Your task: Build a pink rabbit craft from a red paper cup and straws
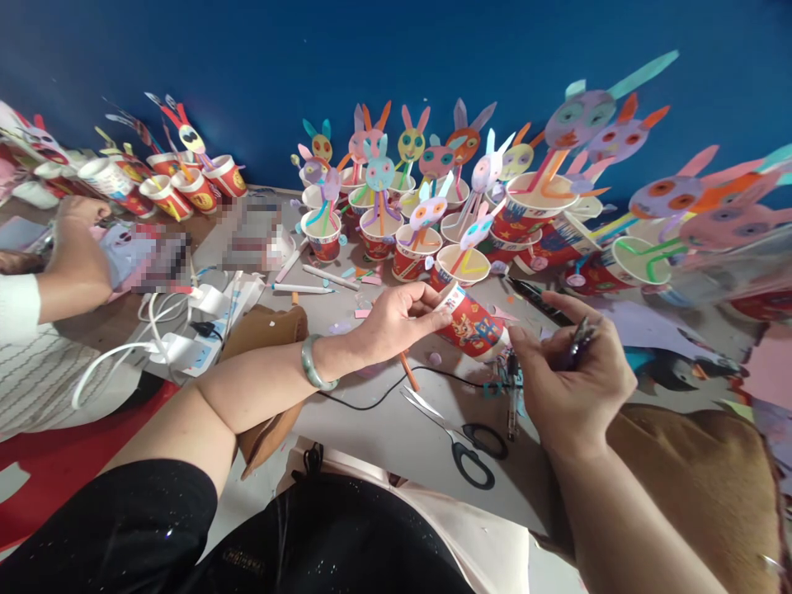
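Red paper cup [471, 324]: tilted above the table [377, 433], its rim end pinched in the left hand [396, 322]. Right hand [578, 379]: beside its base, fingers curled around a slim dark tool [580, 342]. Scissors [452, 426]: lying nearer the person.

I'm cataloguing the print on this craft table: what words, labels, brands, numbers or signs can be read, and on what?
No text reads clearly.
Red paper cup in the left hand: markings too small and blurred.
Cups behind it: printed marks, too small.
Black clothing: lettering, too blurred.
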